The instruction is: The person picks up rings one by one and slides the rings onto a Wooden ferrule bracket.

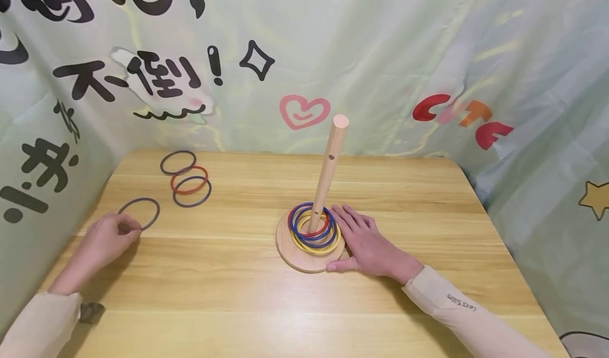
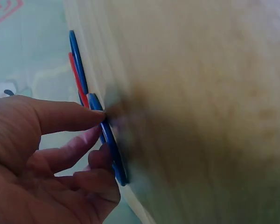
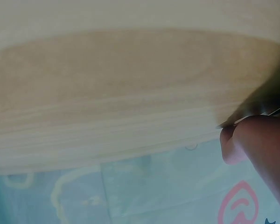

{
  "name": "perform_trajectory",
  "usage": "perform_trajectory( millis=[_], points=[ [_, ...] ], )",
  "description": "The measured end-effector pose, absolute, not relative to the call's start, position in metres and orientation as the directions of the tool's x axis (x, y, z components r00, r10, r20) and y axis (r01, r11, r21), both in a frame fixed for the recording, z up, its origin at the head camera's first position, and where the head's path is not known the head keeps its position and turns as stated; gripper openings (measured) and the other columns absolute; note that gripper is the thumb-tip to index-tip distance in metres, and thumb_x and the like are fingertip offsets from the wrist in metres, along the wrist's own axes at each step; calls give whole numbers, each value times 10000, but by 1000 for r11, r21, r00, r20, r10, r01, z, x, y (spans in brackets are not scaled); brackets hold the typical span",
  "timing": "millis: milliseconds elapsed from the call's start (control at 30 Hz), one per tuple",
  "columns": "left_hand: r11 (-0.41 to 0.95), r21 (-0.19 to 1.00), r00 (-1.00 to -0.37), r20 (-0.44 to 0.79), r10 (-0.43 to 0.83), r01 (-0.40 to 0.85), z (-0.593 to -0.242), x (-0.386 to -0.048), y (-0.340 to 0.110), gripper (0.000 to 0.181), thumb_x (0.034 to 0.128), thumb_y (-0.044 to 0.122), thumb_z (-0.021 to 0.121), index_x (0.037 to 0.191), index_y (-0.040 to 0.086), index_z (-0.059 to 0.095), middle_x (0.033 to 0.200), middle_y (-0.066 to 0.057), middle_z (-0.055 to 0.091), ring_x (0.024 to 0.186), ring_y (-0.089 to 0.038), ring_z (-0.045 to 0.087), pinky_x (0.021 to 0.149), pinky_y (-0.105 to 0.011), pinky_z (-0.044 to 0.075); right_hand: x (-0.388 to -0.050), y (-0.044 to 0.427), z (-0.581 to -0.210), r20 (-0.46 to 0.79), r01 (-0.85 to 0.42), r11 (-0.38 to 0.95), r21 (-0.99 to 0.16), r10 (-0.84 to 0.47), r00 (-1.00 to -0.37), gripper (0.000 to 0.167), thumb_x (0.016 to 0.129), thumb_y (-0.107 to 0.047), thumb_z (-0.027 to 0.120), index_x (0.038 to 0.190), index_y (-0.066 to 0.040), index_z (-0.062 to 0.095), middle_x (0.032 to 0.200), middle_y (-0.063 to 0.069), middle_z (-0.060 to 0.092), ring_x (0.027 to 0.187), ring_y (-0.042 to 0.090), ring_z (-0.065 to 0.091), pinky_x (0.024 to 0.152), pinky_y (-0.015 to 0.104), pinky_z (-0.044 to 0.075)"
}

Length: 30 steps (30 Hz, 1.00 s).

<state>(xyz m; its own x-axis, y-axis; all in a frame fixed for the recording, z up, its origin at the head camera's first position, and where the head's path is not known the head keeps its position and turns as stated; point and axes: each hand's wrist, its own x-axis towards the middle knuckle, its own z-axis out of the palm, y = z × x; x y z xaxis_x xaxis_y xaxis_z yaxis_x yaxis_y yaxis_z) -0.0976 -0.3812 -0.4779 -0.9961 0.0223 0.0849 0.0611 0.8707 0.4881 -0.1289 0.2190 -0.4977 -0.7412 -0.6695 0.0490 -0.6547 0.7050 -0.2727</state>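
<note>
At the table's left side, my left hand (image 1: 107,239) pinches a thin dark blue ring (image 1: 158,210) by its near edge; the left wrist view shows thumb and fingertips on that blue ring (image 2: 113,144). Near the middle stands a wooden post (image 1: 328,170) on a round wooden base (image 1: 302,263). Blue, red and yellow rings (image 1: 316,252) lie loosely around the post's foot. My right hand (image 1: 368,244) rests against the base's right edge, fingers extended along the far side and thumb at the near side. The right wrist view catches only part of that hand (image 3: 261,149).
Beyond my left hand, a dark blue ring (image 1: 161,166), a red ring (image 1: 172,185) and another dark blue ring (image 1: 191,206) overlap on the wooden table (image 1: 238,305). A printed curtain (image 1: 380,56) hangs along the table's back and sides.
</note>
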Motion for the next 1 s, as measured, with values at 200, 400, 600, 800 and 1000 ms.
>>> perform_trajectory(
  millis=[200,400,600,800,1000],
  points=[
    [876,478,-998,-2,64,55,-469,-95,-372,85,934,38,794,952,-34,754,881,-114,726,818,-339,676,704,-438,526,-129,219,-497,40,-654,705,-273,-671,-740,1274,901,-839,657,1739,-31,140,1788,176,191,1641,424,129,1182,651,312],
    [876,473,-996,57,75,93,-454,-85,-348,126,922,78,807,968,28,701,764,11,623,653,-171,516,541,-299,415,-130,219,-496,36,-649,709,-277,-667,-744,1275,896,-838,663,1739,-35,144,1786,176,199,1642,421,129,1177,650,315],
    [873,425,-955,266,132,239,-432,-80,-320,147,871,23,836,935,72,713,764,41,616,671,-138,502,549,-271,406,-129,219,-495,34,-641,712,-287,-661,-750,1274,894,-824,680,1736,-30,149,1779,181,216,1639,428,137,1175,658,313],
    [833,390,-869,455,196,392,-403,-79,-288,169,884,-37,822,1015,46,754,808,43,670,690,-100,547,589,-177,426,-128,219,-495,34,-641,713,-285,-661,-750,1279,892,-822,685,1738,-32,143,1782,181,206,1640,427,131,1180,656,310],
    [765,388,-766,609,206,514,-374,-88,-256,307,872,-118,798,1143,27,802,871,12,741,731,-42,601,655,-89,464,-128,219,-496,31,-643,712,-284,-663,-748,1276,896,-827,677,1740,-34,140,1787,178,194,1643,421,122,1183,656,307]
  ],
)
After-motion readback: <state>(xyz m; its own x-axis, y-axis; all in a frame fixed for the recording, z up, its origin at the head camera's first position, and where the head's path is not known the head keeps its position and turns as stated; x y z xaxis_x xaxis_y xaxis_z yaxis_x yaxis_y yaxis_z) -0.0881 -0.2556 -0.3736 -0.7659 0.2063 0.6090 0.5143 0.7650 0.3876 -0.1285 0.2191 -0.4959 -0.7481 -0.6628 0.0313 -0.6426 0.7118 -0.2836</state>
